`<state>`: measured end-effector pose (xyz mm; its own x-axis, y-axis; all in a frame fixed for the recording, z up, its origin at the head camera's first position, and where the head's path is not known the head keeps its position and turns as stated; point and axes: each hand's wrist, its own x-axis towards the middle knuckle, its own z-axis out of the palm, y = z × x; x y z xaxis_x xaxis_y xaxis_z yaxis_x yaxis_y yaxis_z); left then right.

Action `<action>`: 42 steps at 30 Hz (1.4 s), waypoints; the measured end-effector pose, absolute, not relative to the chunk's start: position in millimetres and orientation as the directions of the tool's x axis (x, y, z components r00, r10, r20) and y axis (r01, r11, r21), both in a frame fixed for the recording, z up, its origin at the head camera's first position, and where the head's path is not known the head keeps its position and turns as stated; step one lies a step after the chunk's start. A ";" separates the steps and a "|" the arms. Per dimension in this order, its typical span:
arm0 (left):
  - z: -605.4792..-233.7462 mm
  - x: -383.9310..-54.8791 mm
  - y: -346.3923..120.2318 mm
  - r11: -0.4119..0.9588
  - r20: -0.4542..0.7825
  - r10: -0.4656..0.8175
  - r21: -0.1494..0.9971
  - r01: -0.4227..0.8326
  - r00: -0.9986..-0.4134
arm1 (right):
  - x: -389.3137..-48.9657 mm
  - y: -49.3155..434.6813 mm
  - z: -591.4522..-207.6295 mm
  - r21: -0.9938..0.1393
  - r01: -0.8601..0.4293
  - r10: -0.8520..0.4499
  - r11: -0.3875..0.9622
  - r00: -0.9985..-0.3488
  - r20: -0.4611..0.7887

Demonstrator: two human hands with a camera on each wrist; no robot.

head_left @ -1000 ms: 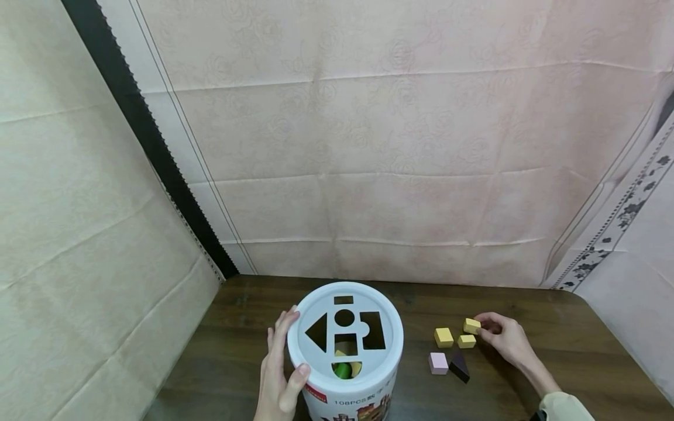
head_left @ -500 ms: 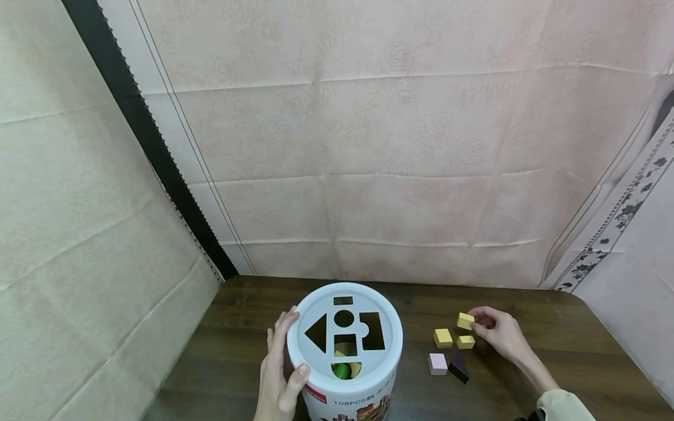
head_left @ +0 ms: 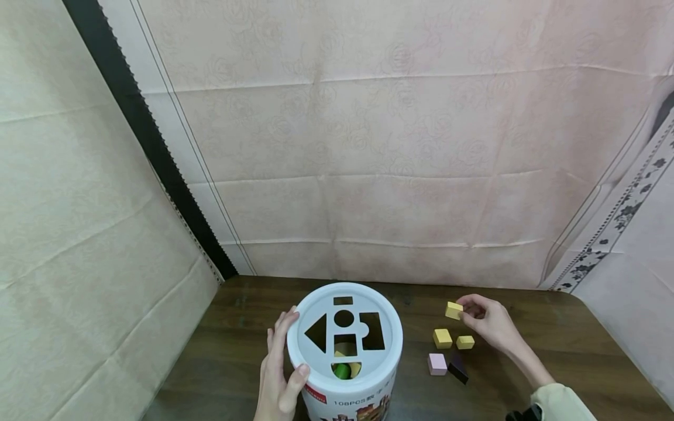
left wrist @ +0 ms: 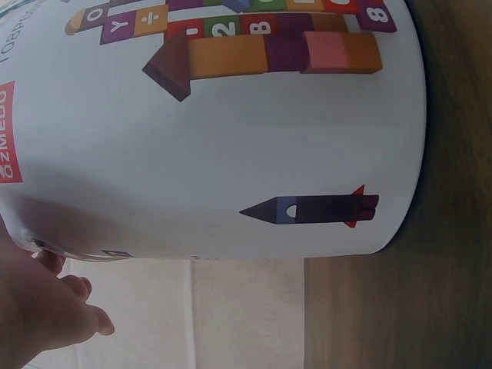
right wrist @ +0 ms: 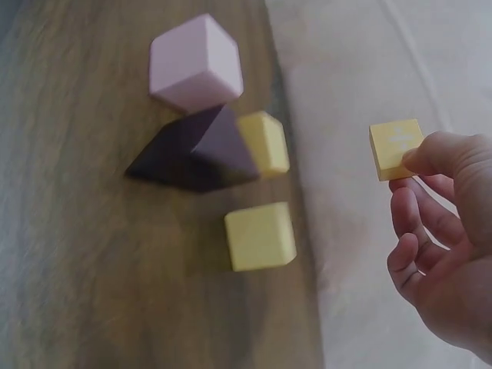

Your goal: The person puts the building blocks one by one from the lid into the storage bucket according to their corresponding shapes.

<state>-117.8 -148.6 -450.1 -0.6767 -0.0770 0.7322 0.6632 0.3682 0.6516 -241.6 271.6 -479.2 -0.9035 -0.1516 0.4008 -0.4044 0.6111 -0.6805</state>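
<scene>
My right hand (head_left: 487,320) pinches a yellow block (head_left: 453,310) between thumb and fingertips, raised above the table. In the right wrist view a pale mark shows on that block's (right wrist: 394,140) face. My left hand (head_left: 279,371) holds the side of a white toy-block bucket (head_left: 350,394), thumb at the near rim and fingers round the left. Its light blue lid (head_left: 371,369) has several shaped holes. Through the half-round hole a green piece (head_left: 343,371) is visible inside. Below the right hand lie two yellow blocks (head_left: 442,338), a pink block (head_left: 437,363) and a dark triangular block (head_left: 457,369).
The dark wooden table (head_left: 411,397) ends at a pale cloth backdrop (head_left: 389,204) behind. Cloth panels also hang at the left and right sides. The tall bucket stands left of the loose blocks.
The right hand has lifted the yellow block from beside the other yellow ones and carried it up and to the left. The left hand and bucket stay in place.
</scene>
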 end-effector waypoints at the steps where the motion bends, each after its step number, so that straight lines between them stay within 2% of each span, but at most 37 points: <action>1: -450.0 -117.9 -148.6 0.368 0.733 -0.077 0.651 0.664 -0.676 | -241.5 269.8 -476.6 -0.680 -0.411 -0.158 0.608 -0.901 0.403; 20: -448.6 -115.1 -148.6 0.360 0.697 -0.092 0.689 0.629 -0.711 | -235.0 236.6 -432.3 -0.636 -0.535 -0.244 0.555 -0.836 0.491; 42: -450.2 -117.3 -147.9 0.378 0.731 -0.083 0.652 0.657 -0.677 | -220.5 187.2 -369.4 -0.608 -0.604 -0.326 0.516 -0.794 0.513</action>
<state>-117.3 -147.9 -450.2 -0.6773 -0.0833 0.7310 0.6573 0.3777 0.6521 -220.5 187.2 -369.4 -0.7943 -0.3257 0.5128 -0.6038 0.5160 -0.6076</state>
